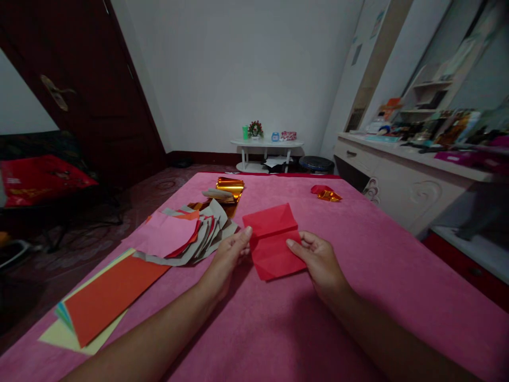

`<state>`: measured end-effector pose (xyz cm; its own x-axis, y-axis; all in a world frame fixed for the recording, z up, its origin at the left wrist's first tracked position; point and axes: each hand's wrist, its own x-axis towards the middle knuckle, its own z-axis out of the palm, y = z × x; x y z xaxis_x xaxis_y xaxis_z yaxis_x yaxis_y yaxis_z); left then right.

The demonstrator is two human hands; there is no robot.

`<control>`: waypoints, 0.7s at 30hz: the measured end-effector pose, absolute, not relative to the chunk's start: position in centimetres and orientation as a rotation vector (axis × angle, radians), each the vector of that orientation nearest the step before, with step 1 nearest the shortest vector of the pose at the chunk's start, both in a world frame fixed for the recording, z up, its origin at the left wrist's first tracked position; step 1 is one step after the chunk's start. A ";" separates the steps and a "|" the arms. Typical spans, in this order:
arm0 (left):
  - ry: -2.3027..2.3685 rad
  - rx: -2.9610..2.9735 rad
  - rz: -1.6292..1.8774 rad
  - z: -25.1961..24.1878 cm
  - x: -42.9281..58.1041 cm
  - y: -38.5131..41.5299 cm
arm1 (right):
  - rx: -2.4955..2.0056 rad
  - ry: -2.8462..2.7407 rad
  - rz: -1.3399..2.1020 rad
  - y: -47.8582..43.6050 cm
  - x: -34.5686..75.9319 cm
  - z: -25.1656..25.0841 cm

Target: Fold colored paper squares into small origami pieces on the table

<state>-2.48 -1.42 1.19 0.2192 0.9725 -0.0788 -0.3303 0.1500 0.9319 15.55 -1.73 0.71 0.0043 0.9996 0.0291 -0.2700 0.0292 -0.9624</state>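
Between my hands is a sheet of red paper [274,241], creased across its middle and held above the pink cloth. My left hand [234,252] pinches its left edge, thumb on top. On the right edge, my right hand [318,260] grips the same paper with the thumb over its face and the fingers behind. To the left lies a pile of pink, red and grey paper pieces [167,233]. Nearer to me, a stack of coloured sheets [119,292] has an orange one on top.
A roll of gold foil [229,185] lies behind the pile. Crumpled red and gold scraps [328,193] sit at the far right of the pink-covered surface [377,276]. Beyond stands a small white table [266,143]; a cluttered white dresser [413,170] is at right.
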 end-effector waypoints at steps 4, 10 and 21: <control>0.868 0.932 1.042 1.2 -2.5 -1.6 | -1.000 -1.049 1.320 -2.0 15.3 0.7; 0.939 0.881 1.076 1.4 -2.3 -1.7 | -0.945 -1.129 1.447 -2.7 15.1 1.8; 1.029 1.083 1.026 0.3 -2.9 -1.1 | -1.126 -1.142 1.291 -1.5 15.9 0.4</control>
